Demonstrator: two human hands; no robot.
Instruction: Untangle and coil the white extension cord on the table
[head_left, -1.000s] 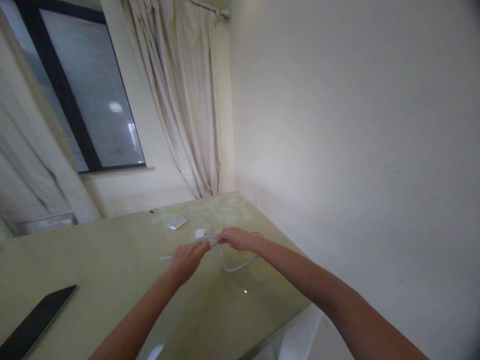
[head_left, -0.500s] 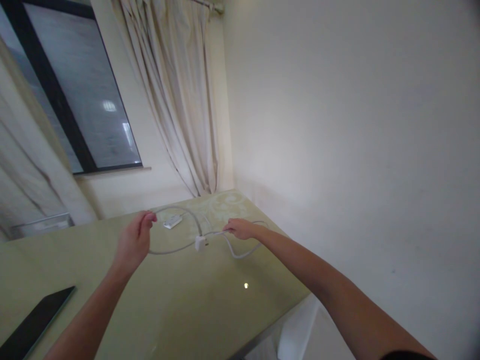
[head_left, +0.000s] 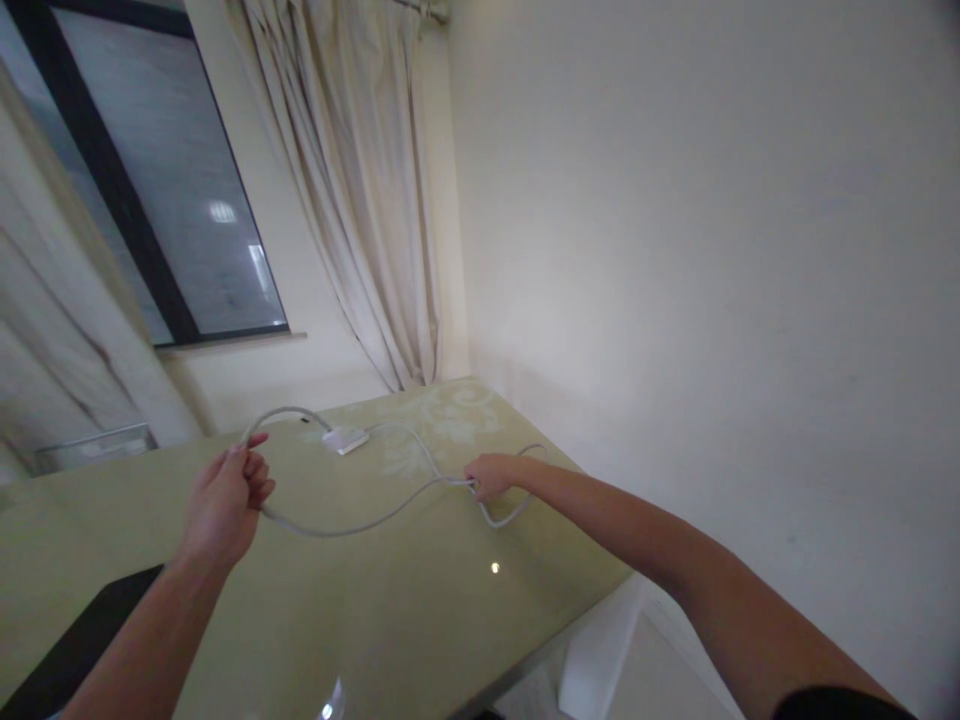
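A white cable (head_left: 352, 524) runs in a long curve over the glossy green table (head_left: 360, 620). My left hand (head_left: 225, 500) is closed around the cable at the left and holds it raised above the tabletop. My right hand (head_left: 491, 474) pinches the same cable near the table's right side, where a small loop hangs past the fingers. A white plug (head_left: 345, 439) at the cable's end is lifted near the far part of the table, joined to my left hand by an arc of cable.
A dark flat device (head_left: 82, 645) lies at the table's near left corner. The table stands in a room corner, with a plain wall (head_left: 712, 300) on the right, a cream curtain (head_left: 352, 190) and a dark window (head_left: 157, 200) behind.
My left hand has drawn the cable out to the left, away from my right hand. The cable between the hands is now stretched into a longer curve. My right hand stayed nearly in place.
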